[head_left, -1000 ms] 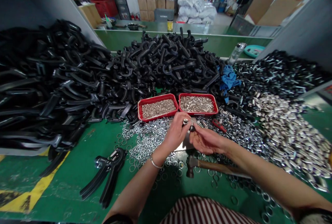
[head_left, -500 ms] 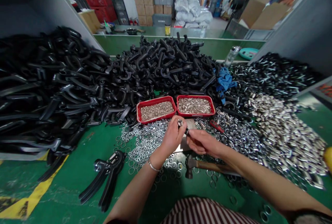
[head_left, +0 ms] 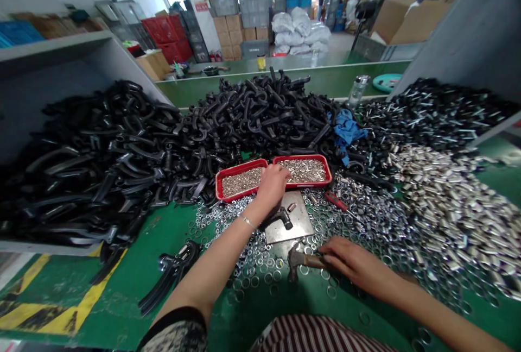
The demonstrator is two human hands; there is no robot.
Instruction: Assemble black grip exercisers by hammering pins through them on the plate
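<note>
With the steel plate (head_left: 299, 216) as the clock's centre and 12 straight ahead, the person's striped clothing (head_left: 325, 335) shows nearest, at 6 o'clock. A black two-legged clamp (head_left: 175, 273) lies on the green table (head_left: 134, 270) at 8.

The right hand (head_left: 352, 262) is at 4, its grip over the wooden handle of the hammer (head_left: 299, 259); one cannot tell whether the fingers are fully closed around it. The hammer's head points toward 9, on the table at about 5 to 6 o'clock, among loose rings (head_left: 277, 276).

On the plate lie a black part (head_left: 285, 220), partly hidden by the left wrist, and a small sleeve (head_left: 292, 207) beside it. Washers (head_left: 248, 243) spread from 8 to 10, and a red screwdriver (head_left: 336, 200) lies at 2.

The left hand (head_left: 273, 184) reaches across to the near left corner of the right tray (head_left: 301, 184), at 12, which holds silver pins (head_left: 307, 170). Its fingertips are at the pins; whether the grip pinches one cannot be told. The left tray (head_left: 240, 197) sits at 10 to 11, with smaller metal bits (head_left: 242, 181).

Silver sleeves (head_left: 448, 205) heap up at 3. Beyond the trays rises a pile of black handles (head_left: 260, 110), with a blue cloth (head_left: 345, 129) at 1 and a bottle (head_left: 358, 91) past it. Far off at 12 are white bags (head_left: 301, 31).
</note>
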